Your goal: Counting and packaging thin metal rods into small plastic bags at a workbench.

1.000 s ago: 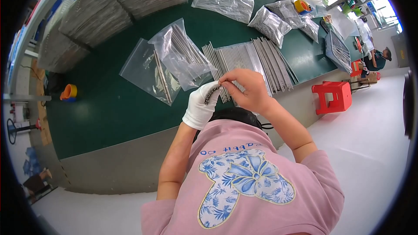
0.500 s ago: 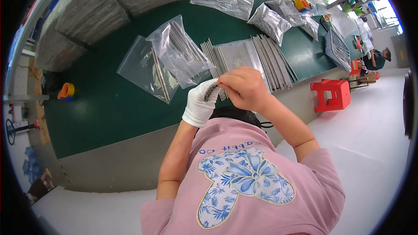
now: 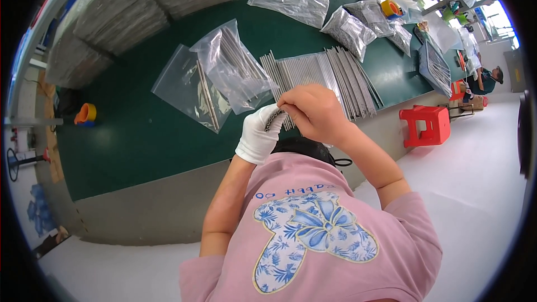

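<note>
In a white glove, my left hand (image 3: 259, 136) is closed round several thin metal tubes, whose dark round ends (image 3: 272, 118) show as a curved row along the glove. My bare right hand (image 3: 314, 111) has thumb and forefinger pinched at the upper end of that row; what lies between those fingertips is hidden. Just beyond both hands, many long grey metal rods (image 3: 349, 81) lie side by side on the green table (image 3: 140, 156), some under clear plastic. Left of them, a clear bag (image 3: 232, 70) holds more rods, overlapping a flat clear bag (image 3: 179, 86) with a few rods on it.
Stacks of wrapped grey sheets (image 3: 120, 19) stand at the back left. An orange tape roll (image 3: 85, 113) sits near the table's left edge. Filled plastic bags (image 3: 349, 33) and a basket of rods (image 3: 433, 67) lie right. A red stool (image 3: 425, 126) stands beyond the table; another person (image 3: 489, 78) is farther off.
Both hands keep nearly the same pose, with the right fingers still pinched at the tube ends. The whole view has shifted very slightly.
</note>
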A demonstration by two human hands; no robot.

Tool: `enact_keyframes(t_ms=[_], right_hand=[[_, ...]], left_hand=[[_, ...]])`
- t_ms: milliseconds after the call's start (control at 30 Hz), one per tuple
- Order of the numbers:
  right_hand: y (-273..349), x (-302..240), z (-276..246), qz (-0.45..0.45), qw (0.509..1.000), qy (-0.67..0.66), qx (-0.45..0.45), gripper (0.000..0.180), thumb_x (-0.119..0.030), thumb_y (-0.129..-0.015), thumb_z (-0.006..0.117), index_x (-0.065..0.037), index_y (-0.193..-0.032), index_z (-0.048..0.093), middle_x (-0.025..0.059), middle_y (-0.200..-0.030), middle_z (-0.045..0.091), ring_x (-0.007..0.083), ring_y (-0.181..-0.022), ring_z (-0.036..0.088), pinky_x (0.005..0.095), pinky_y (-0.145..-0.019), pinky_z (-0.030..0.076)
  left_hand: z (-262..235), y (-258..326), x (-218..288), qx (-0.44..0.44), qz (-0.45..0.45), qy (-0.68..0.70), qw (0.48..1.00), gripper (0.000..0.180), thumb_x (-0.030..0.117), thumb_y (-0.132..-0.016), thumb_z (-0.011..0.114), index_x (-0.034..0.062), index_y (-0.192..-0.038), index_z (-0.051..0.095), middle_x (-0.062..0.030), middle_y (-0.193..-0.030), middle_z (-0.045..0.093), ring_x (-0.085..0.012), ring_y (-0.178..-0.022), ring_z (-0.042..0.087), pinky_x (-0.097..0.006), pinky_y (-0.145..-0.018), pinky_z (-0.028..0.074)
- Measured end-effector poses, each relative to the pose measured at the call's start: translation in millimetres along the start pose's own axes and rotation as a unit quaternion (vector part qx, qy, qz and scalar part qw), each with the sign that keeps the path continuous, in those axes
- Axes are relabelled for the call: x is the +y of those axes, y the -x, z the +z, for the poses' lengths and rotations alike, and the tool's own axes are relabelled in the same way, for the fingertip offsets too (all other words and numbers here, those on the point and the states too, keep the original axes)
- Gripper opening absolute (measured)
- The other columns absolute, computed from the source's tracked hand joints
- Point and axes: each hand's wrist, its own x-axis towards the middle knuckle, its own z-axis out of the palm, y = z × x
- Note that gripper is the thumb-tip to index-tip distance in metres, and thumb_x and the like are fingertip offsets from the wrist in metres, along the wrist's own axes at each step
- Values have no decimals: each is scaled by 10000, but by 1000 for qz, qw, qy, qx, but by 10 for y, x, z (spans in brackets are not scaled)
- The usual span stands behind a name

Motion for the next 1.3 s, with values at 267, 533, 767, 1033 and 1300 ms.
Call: enact_keyframes(t_ms=[267,533,767,1033,1300], right_hand=[[-15,-20,-19,3,1000,1,-25,101,2,-676,598,-44,-764,580,74,-680,587,244,-574,548,317,-517,418],[-12,-14,3,-6,999,32,-22,104,-64,-668,592,-77,-771,587,39,-699,592,235,-610,563,317,-541,434],[-2,-15,10,13,999,4,-33,73,-87,-698,597,-77,-769,586,43,-694,589,246,-607,562,327,-538,433],[18,-14,19,11,1000,-4,-24,87,-59,-692,613,-70,-773,587,60,-709,598,244,-615,568,323,-542,433],[-45,-35,36,-49,998,14,23,108,-15,-673,617,-56,-765,578,68,-701,595,243,-589,562,322,-527,430]], left_hand=[[-11,3,10,-5,12,8,1000,189,29,-759,599,28,-947,580,-139,-828,607,-304,-727,592,-305,-634,471],[18,8,13,16,6,1,1000,193,36,-759,609,28,-950,580,-142,-846,608,-296,-738,597,-300,-637,474],[6,18,-24,26,37,-22,999,193,22,-738,622,29,-926,581,-133,-819,611,-288,-702,600,-294,-605,474],[39,24,-37,71,114,-121,984,244,14,-715,621,63,-949,570,-109,-820,613,-280,-680,598,-308,-572,479],[53,-4,-1,85,96,-130,983,231,16,-718,617,62,-938,563,-121,-826,608,-289,-679,595,-309,-565,479]])
